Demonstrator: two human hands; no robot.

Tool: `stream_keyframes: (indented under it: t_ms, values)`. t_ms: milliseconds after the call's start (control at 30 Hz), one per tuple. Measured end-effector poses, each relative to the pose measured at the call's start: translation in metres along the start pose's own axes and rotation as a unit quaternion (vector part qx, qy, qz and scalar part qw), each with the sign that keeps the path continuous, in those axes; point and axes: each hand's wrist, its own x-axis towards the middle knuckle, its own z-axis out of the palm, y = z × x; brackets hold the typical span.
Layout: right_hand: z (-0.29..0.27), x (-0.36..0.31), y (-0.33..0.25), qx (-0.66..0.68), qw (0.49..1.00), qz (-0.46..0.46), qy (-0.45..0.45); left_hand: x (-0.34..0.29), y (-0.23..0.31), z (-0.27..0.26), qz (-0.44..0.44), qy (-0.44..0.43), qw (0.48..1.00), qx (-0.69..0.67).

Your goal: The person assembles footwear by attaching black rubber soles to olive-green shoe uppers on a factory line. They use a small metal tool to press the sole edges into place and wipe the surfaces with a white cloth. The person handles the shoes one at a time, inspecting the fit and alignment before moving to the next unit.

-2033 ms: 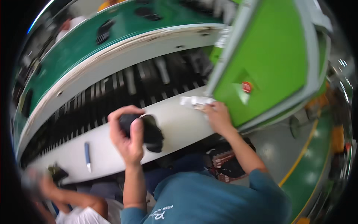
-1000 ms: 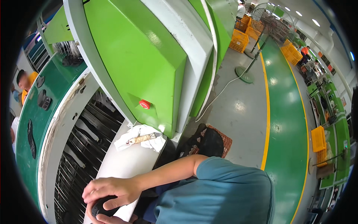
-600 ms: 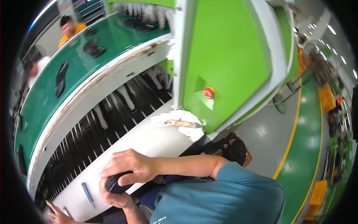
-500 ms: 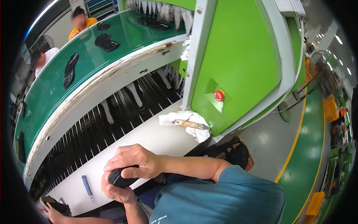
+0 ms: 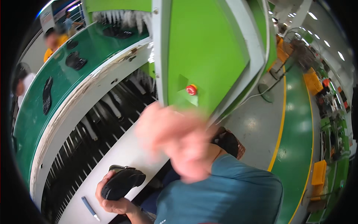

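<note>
My left hand (image 5: 115, 204) grips a black shoe (image 5: 123, 183) above the white bench, its fingers wrapped round one end. The shoe is tilted, with a small loop or strap along its upper edge. My right hand (image 5: 177, 140) is raised in front of the green panel and apart from the shoe. Motion smears its fingers, so whether it holds anything cannot be seen. On the white bench (image 5: 76, 209), a blue-handled cutter (image 5: 89, 207) lies close to my left hand.
A green conveyor belt (image 5: 28, 123) curves past the bench, carrying several black soles (image 5: 47, 96). Metal rollers (image 5: 80, 149) lie below it. A green machine panel (image 5: 209, 48) bears a red stop button (image 5: 191, 89). People (image 5: 53, 43) sit beyond the belt.
My right hand has left the shoe and swung up and right. My left hand keeps hold of the shoe, which shows more fully. The whole view has shifted, and the neighbouring hand is out of sight.
</note>
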Motion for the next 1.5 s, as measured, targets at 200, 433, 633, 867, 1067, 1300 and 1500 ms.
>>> stream_keyframes:
  t_ms: [200, 433, 633, 867, 1067, 1300, 1500]
  values:
    - [0.067, -0.066, 0.076, 0.019, 0.972, 0.100, -0.211, 0.014, 0.010, -0.001, 0.021, -0.081, 0.983, 0.162]
    - [0.081, -0.074, 0.080, 0.143, 0.958, 0.169, -0.180, 0.007, 0.013, -0.016, 0.051, -0.070, 0.974, 0.207]
    - [0.076, -0.071, 0.081, 0.078, 0.970, 0.158, -0.164, 0.029, 0.015, 0.003, 0.094, -0.076, 0.979, 0.163]
    - [0.078, -0.066, 0.084, 0.034, 0.977, 0.175, -0.121, 0.040, 0.007, 0.008, 0.094, -0.068, 0.986, 0.118]
    - [0.082, -0.073, 0.092, 0.083, 0.966, 0.202, -0.137, 0.031, -0.002, 0.005, 0.016, -0.070, 0.996, 0.061]
    - [0.089, -0.074, 0.094, 0.080, 0.962, 0.221, -0.137, 0.030, -0.003, 0.001, -0.019, -0.068, 0.996, 0.058]
    - [0.098, -0.077, 0.124, 0.079, 0.971, 0.219, -0.057, 0.046, -0.024, 0.006, -0.029, -0.029, 0.999, -0.017]
